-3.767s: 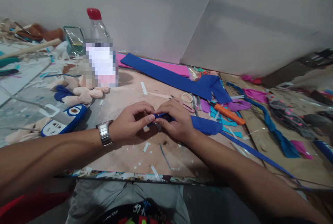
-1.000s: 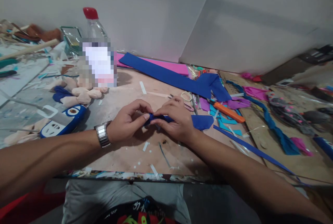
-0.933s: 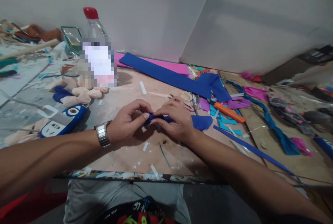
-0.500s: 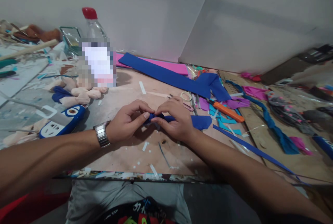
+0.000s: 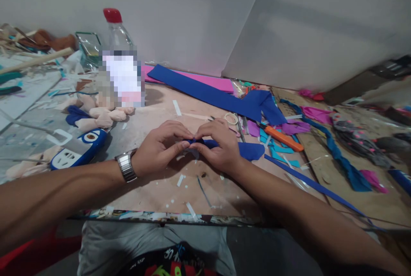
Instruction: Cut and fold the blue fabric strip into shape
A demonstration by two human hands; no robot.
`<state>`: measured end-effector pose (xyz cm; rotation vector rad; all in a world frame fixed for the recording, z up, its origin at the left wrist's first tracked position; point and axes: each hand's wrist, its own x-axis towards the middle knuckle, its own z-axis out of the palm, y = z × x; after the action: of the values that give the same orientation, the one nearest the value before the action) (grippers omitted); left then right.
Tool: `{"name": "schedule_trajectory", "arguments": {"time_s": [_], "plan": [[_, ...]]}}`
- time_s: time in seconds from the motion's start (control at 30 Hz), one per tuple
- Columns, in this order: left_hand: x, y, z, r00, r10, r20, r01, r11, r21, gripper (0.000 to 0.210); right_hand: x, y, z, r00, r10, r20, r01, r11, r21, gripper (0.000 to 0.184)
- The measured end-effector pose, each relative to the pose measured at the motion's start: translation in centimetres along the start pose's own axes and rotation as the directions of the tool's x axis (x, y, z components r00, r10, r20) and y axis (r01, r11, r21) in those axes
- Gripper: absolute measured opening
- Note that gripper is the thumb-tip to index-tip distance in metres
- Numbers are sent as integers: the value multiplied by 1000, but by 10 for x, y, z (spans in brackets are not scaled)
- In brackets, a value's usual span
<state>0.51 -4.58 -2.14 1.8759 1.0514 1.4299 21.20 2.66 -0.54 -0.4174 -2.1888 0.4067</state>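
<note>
- L hand (image 5: 163,143): thumb + fingers pinched narrow on L end of blue strip (image 5: 252,151).
- R hand (image 5: 221,145): also pinching it, tips v. close to L's.
- Strip: betw. both hands, above/on tabletop (image 5: 150,197); long axis approx. L–R, flat tail out past R hand; seems 1 pc, but mid hidden by R hand.
- R hand nearer tail; L hand at opp. end.
- Orange cutter (image 5: 284,138): beyond tail, to R, apart from both hands.

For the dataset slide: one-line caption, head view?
Left grip and right grip pinch blue fabric over a scrap-strewn table, orange-handled tool at right.
</note>
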Motion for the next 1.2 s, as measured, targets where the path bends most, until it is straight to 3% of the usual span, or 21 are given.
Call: {"name": "schedule_trajectory", "arguments": {"time_s": [0.3, 0.57, 0.77, 1.2], "plan": [[0, 6, -1, 997, -71, -3, 71, 997, -3, 18, -2, 0, 0, 1000, 3, 27, -2, 999, -52, 19], [-2, 5, 4, 971, -233, -59, 227, 970, -92, 18, -1, -2, 0, 997, 28, 71, -23, 997, -68, 16], [-1, 3, 3, 964, -253, -84, 245, 965, -97, 19, -1, -3, -1, 993, 54, 101, -48, 997, -64, 19], [-1, 5, 5, 946, -323, -9, 316, 930, -187, 20, -1, -2, -2, 997, 26, 74, -18, 994, -108, 9]]}}
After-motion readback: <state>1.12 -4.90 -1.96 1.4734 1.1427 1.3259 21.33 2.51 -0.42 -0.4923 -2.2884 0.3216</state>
